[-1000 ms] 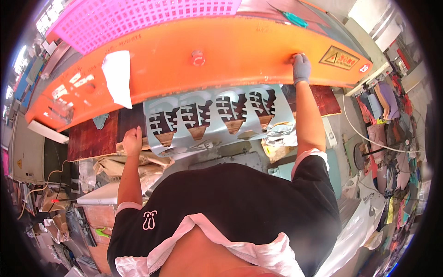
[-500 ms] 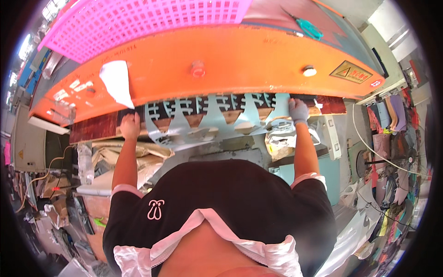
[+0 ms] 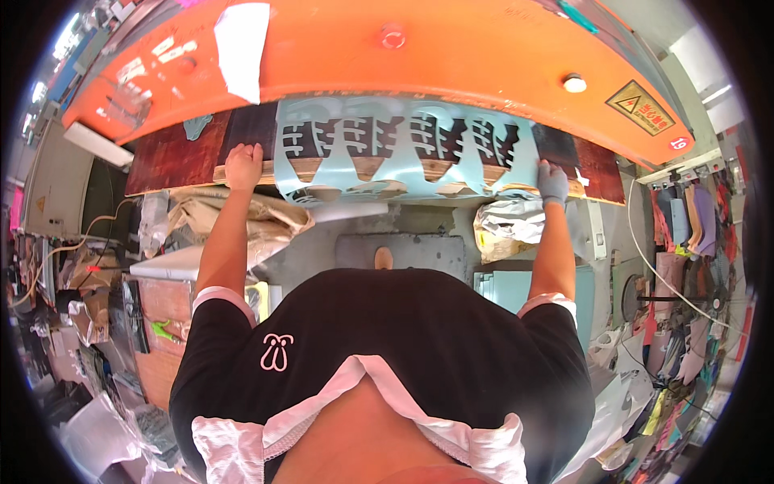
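Observation:
My bare left hand (image 3: 243, 167) is closed at the left part of the front edge of a dark wooden-edged board (image 3: 255, 137). At the board's right end, my right hand (image 3: 553, 184), in a grey glove, has its fingers curled over the same edge. Between my hands a light blue sheet (image 3: 355, 173) with several cut-out shapes lies on the board. Its front part hangs over the wooden edge, and dark surface shows through the openings. The sheet's right margin comes close to my gloved fingers. My fingertips are partly hidden.
An orange machine beam (image 3: 322, 56) with a red button (image 3: 393, 37) spans above the board. A white paper (image 3: 243, 52) hangs on it. A small light blue scrap (image 3: 196, 127) lies on the reddish tabletop (image 3: 173, 157). Brown paper (image 3: 234, 222) and a plastic bag (image 3: 509, 230) sit below.
The view has shifted, and the pink basket is almost out of sight. More of the board and reddish tabletop shows in front of the orange beam. Both hands stay at the board's edge.

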Available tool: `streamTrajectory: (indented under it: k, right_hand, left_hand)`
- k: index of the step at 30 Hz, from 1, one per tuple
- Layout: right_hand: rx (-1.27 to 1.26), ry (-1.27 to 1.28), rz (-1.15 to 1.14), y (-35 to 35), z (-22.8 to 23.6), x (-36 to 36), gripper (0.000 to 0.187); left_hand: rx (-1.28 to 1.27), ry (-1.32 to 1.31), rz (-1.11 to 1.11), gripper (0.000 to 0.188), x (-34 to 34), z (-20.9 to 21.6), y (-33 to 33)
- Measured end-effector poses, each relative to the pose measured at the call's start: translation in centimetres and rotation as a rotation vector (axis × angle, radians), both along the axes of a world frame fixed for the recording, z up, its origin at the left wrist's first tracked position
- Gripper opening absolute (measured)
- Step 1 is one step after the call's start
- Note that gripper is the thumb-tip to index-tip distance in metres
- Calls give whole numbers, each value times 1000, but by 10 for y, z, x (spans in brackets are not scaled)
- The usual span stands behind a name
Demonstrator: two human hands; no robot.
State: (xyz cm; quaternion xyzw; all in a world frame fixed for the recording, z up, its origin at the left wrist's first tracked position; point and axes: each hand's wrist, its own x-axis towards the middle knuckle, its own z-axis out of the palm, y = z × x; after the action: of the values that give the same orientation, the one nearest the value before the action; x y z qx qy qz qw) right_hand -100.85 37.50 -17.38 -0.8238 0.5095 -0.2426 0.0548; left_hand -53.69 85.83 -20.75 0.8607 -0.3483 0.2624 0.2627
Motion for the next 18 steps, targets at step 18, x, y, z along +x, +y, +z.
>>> streamTrajectory:
  k: [18]
  right_hand:
    - [113, -156, -369, 228, -36, -192, 48]
  left_hand:
    - [-55, 24, -97, 29, -233, -25, 202]
